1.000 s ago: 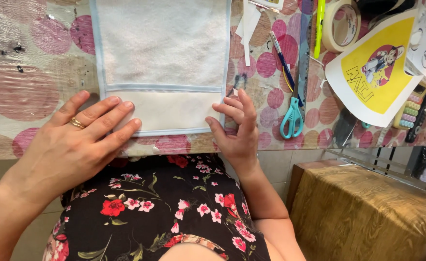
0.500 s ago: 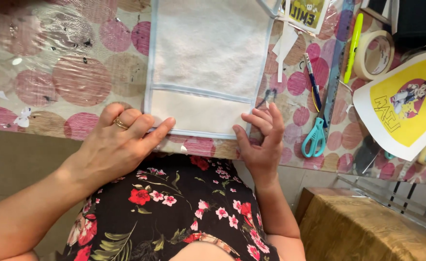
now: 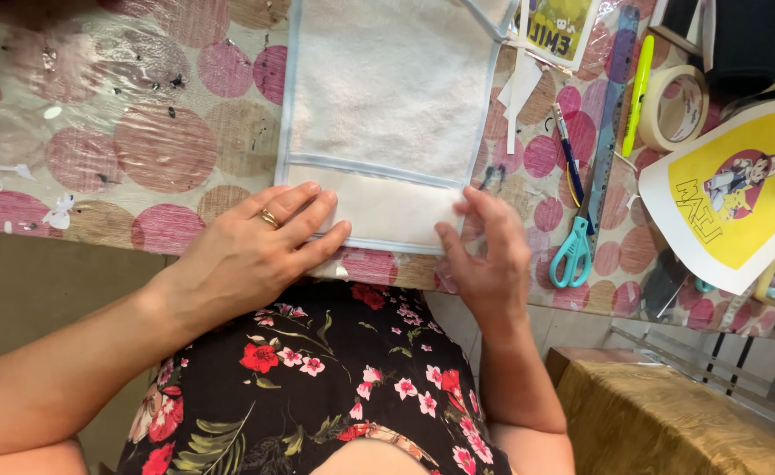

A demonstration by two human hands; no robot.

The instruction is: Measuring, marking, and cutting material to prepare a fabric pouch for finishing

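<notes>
Left hand (image 3: 251, 251) lies flat, fingers spread, pinning the white cloth's (image 3: 387, 105) folded near hem to the bench (image 3: 97, 132); right hand (image 3: 484, 255), open and blurred, rests on the fold's right end.

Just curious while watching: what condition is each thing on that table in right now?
White towel: flat, bottom edge folded up.
Left hand: open, pressing the fold.
Right hand: open, fingers on the fold.
Scissors: closed, lying flat.
Tape roll: lying flat.

At the near edge of the dotted plastic-covered tabletop (image 3: 97, 149), the left hand (image 3: 247, 251) and right hand (image 3: 488, 255) press flat on the white terry cloth with pale blue binding (image 3: 387, 114).
</notes>
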